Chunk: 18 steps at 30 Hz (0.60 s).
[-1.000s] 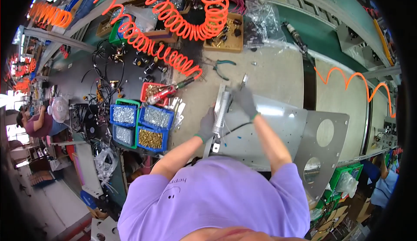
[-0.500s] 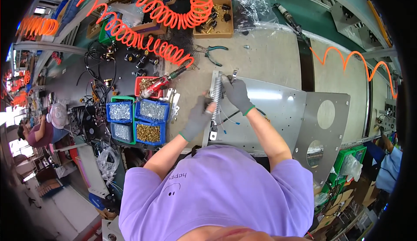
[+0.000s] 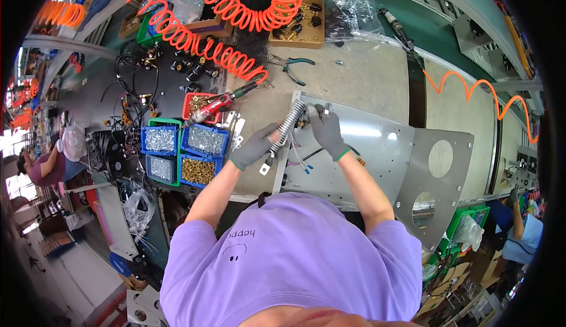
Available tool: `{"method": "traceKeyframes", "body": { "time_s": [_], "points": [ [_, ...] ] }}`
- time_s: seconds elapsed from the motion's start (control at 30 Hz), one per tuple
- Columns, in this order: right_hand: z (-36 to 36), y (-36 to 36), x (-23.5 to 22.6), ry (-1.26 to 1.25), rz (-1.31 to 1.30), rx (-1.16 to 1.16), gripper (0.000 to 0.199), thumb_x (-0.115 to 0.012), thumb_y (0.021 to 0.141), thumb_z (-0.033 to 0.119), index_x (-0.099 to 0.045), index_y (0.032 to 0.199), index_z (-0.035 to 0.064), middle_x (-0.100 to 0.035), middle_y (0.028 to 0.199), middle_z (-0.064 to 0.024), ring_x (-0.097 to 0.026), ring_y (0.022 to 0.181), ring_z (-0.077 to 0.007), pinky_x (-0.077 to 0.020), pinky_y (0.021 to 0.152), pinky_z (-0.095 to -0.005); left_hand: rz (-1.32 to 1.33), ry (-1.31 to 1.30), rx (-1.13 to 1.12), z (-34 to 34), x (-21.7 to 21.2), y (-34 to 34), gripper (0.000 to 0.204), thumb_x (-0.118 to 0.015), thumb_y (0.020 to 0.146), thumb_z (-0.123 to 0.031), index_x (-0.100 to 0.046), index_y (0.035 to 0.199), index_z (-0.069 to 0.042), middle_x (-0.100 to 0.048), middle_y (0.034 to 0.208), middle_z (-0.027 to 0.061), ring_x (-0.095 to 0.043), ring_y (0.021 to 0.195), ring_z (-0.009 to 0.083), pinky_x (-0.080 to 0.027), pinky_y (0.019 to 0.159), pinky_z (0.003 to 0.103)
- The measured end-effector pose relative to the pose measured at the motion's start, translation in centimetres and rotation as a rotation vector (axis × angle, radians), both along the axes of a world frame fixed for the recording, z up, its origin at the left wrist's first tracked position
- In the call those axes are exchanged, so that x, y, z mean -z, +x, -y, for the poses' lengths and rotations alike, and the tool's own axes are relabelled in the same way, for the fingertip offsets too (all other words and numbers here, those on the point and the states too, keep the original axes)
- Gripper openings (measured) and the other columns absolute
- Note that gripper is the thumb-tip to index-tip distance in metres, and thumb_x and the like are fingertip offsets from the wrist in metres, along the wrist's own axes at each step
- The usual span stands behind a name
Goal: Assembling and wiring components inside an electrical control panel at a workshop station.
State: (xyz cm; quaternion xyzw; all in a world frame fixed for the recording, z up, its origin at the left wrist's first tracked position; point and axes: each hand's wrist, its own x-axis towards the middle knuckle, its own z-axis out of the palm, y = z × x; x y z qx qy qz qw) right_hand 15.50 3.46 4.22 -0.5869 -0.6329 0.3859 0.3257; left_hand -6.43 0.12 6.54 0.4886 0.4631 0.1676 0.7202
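Note:
My left hand (image 3: pixel 257 146), in a grey glove, is closed around the lower half of a silver coil-wound rod (image 3: pixel 289 122). The rod tilts over the left edge of a grey sheet-metal panel (image 3: pixel 365 144), and a flat metal tab (image 3: pixel 265 168) with a hole sticks out at its near end. My gloved right hand (image 3: pixel 326 131) is beside the rod's far end, its fingers pinched around a small bright metal piece (image 3: pixel 327 109), mostly hidden. Under the rod, thin wires (image 3: pixel 303 163) with blue tips lie across the panel.
Left of my hands stand blue bins of screws (image 3: pixel 198 169), a red tray (image 3: pixel 196 104) and a red air driver (image 3: pixel 211 110) on an orange coiled hose (image 3: pixel 236 62). Green-handled pliers (image 3: pixel 295 70) lie beyond. A cut-out metal plate (image 3: pixel 439 188) adjoins the panel at right.
The rod has gone from nearly upright along the panel edge to tilted, its tab end swung left and off the panel. My left hand moved left with it; my right hand shifted slightly right.

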Motion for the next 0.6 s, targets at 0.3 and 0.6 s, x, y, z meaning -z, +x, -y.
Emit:
{"method": "traceKeyframes", "body": {
  "time_s": [0.3,0.6],
  "points": [
    [-3.6,-0.2,-3.9,-0.096,0.197,-0.023,0.042,-0.046,0.089,0.035,-0.056,0.070,-0.0011,-0.059,0.069,-0.0223,-0.059,0.066,-0.0366,-0.0432,0.055,-0.0430,-0.506,0.154,-0.222,6.5,5.1,4.0,0.052,-0.053,0.088,-0.039,-0.044,0.122,-0.001,-0.057,0.099,0.0175,-0.056,0.090,0.0273,-0.043,0.078,0.038],
    [-0.9,-1.2,-3.5,0.242,0.271,-0.197,0.030,-0.055,0.080,0.028,-0.060,0.099,0.0047,-0.059,0.065,-0.0196,-0.062,0.067,-0.0334,-0.0470,0.059,-0.0447,-0.708,0.580,-0.418,6.9,8.9,6.7,0.037,-0.057,0.083,-0.037,-0.057,0.090,0.000,-0.059,0.073,0.0176,-0.058,0.066,0.0327,-0.045,0.060,0.044]
  ]
}}
